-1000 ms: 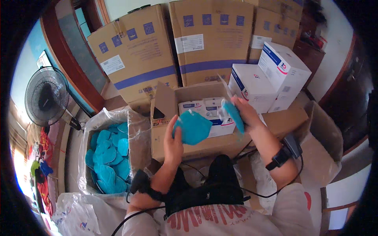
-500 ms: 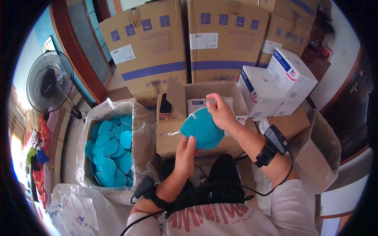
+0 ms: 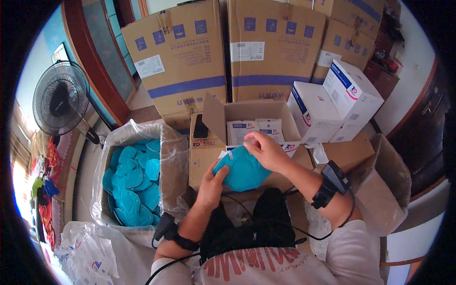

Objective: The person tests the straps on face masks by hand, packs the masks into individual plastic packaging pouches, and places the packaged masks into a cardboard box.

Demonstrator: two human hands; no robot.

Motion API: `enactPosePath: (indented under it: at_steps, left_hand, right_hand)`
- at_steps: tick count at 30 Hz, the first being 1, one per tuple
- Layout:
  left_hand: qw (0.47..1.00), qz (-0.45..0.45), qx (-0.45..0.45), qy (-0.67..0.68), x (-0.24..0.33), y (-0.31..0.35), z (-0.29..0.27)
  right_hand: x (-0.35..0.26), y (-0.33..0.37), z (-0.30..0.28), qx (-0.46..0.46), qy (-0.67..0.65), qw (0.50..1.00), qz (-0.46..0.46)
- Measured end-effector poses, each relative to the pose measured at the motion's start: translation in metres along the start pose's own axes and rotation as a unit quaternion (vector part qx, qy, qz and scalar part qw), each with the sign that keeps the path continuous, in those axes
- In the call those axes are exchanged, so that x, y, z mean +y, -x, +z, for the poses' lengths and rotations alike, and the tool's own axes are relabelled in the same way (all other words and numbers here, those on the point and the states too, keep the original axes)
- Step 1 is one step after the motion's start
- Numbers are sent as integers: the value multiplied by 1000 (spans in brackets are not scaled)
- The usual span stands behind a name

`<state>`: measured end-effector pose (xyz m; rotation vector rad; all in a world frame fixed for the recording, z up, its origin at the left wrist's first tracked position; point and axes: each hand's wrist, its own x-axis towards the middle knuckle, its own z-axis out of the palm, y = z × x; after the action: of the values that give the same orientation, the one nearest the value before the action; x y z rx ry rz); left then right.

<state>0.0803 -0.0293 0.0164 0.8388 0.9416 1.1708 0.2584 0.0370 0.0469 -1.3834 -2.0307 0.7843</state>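
A teal cup-shaped face mask [image 3: 244, 172] is held between my two hands above my lap. My left hand [image 3: 212, 184] grips its left edge, with the thumb on the near face. At the mask's upper right edge my right hand [image 3: 263, 149] is closed, thumb and fingers pinching it. Just beyond stands an open cardboard box [image 3: 287, 121] with white and blue packets [image 3: 242, 129] inside. To my left, a carton lined with clear plastic [image 3: 173, 156] holds a heap of similar teal masks [image 3: 130, 183].
A black phone [image 3: 200, 127] lies left of the open box. White boxes [image 3: 313, 111] stand at the right, above a lower carton [image 3: 346, 152]. Large cardboard cartons [image 3: 175, 57] rise behind. A plastic-lined carton [image 3: 384, 180] is at the right, a fan [image 3: 61, 99] far left, plastic bags [image 3: 90, 251] near left.
The mask has come down and a little nearer to me, tilted flatter. Both hands moved with it, and more of the packets in the box now shows.
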Motion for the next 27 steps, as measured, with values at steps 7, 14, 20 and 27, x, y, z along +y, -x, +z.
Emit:
enactPosePath:
  at_steps: [7,14,20,27]
  left_hand:
    - [905,65,-249,-338,51,-7,-26]
    - [951,193,-82,-227,49,-12,-12]
    - [959,150,79,-228,28,-13,-5]
    - [888,281,72,-358,31,-16,3]
  right_hand:
    - [-8,16,-14,-78,-42,964,-249]
    - [-23,31,14,-60,-129,982,-122]
    - [-25,49,48,74,-93,990,-70]
    - [-20,54,56,101,-30,988,-115]
